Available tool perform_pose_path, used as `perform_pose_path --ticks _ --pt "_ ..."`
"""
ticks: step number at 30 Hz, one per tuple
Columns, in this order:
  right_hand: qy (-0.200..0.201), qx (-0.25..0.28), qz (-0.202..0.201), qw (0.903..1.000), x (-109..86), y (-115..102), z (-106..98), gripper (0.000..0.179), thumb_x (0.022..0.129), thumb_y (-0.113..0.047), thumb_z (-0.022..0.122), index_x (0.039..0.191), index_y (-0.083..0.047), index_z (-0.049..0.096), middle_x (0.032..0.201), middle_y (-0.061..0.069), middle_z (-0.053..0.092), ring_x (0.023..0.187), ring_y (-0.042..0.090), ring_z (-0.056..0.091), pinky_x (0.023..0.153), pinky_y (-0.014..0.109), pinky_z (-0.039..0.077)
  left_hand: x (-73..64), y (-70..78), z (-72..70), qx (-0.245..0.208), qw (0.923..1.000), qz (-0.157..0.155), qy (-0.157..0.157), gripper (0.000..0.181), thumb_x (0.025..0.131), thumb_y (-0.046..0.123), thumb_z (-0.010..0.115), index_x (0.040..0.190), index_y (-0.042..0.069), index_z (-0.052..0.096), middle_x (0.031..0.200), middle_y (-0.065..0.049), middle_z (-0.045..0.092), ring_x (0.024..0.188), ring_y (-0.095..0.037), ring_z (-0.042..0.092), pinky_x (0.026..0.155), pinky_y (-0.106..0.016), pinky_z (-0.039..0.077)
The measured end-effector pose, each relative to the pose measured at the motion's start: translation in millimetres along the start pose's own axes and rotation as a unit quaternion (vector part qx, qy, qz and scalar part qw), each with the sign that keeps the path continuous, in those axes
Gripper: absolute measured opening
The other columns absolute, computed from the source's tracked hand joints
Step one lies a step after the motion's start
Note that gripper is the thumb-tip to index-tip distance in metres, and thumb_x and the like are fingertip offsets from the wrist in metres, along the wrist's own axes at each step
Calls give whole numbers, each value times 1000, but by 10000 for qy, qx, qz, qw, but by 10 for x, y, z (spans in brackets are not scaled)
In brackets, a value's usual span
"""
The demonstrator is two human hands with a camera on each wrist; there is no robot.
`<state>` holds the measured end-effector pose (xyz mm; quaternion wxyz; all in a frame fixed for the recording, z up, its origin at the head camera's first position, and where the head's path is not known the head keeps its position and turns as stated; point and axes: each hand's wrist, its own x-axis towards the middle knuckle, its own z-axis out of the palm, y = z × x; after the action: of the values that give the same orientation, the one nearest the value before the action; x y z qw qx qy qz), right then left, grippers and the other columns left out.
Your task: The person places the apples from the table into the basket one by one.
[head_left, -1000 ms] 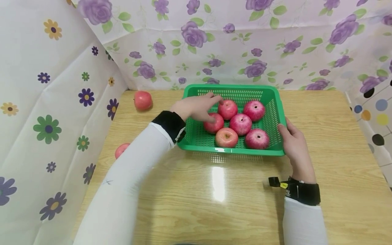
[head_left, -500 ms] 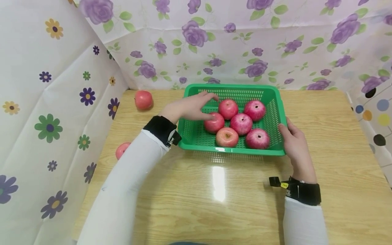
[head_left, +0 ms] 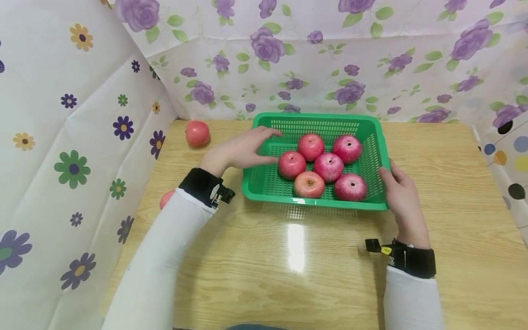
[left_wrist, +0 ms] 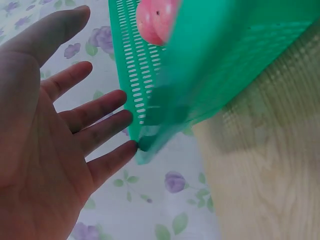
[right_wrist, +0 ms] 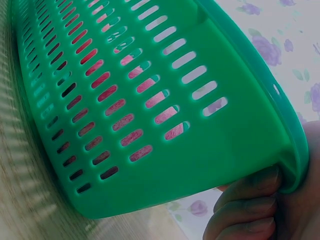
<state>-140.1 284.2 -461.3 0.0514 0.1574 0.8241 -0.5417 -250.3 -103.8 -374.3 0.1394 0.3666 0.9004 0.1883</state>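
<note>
A green slotted plastic basket (head_left: pixel 317 203) on the table holds several apples. On its left side lie plain red apples (head_left: pixel 291 165) and a paler, yellowish-pink apple (head_left: pixel 309 184); on its right are darker, streaked apples (head_left: pixel 350 187). Above the basket's left rim, my left hand (head_left: pixel 245 149) spreads its fingers and thumb with nothing between them, the thumb tip close to the leftmost apple. The left wrist view shows that palm and its straight fingers (left_wrist: pixel 102 111) beside the basket. My right hand (head_left: pixel 402 195) grips the right rim, its fingers (right_wrist: pixel 247 207) curled beneath the edge.
One red apple (head_left: pixel 197 134) stands at the table's back left corner. Another apple (head_left: pixel 166 199) at the left edge is partly hidden behind the left sleeve. Flower-patterned sheets (head_left: pixel 222 78) hang along the back and left sides of the wooden table (head_left: pixel 330 270).
My left hand has drawn back leftward, its fingers moving off the apples toward the basket's left rim. The right hand keeps its grip on the right rim. The head view has shifted slightly.
</note>
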Motion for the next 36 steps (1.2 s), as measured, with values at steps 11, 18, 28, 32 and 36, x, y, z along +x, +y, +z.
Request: perform_pose_path --ticks 11,18,28,32,36 --pt "-35 45 -12 10000 36 20 28 66 98 -65 38 155 -37 20 158 6 29 129 28 42 105 55 39 -332 -87 187 222 9981 124 562 72 92 51 63 150 16 39 147 -8 37 134 -21 33 112 -44 34" --pt "-34 -28 -2 10000 30 15 25 67 98 -65 37 155 -36 19 158 7 30 128 28 43 102 53 41 -755 -234 256 177 9955 -80 928 75 91 45 67 152 14 36 152 -16 32 138 -29 28 113 -52 30" --pt "-17 28 7 10000 28 -12 -5 66 98 -65 37 155 -37 19 160 5 26 132 28 37 107 55 36 -1419 -428 242 -76 9872 -789 1382 85 86 41 75 155 18 31 157 -15 26 139 -35 27 107 -65 33" --pt "2 21 55 10000 25 -6 -16 65 98 -66 37 155 -38 19 160 3 26 132 27 38 107 55 37 -1657 -508 236 -180 9822 -1082 1528 91 85 41 77 157 19 26 159 -14 23 140 -36 26 106 -67 31" --pt "6 7 75 10000 25 -7 -18 66 98 -66 37 155 -38 20 160 4 26 132 27 37 107 54 36 -1865 -587 267 -385 9762 -1296 1698 92 84 38 78 157 19 25 159 -16 21 138 -39 28 105 -69 31"
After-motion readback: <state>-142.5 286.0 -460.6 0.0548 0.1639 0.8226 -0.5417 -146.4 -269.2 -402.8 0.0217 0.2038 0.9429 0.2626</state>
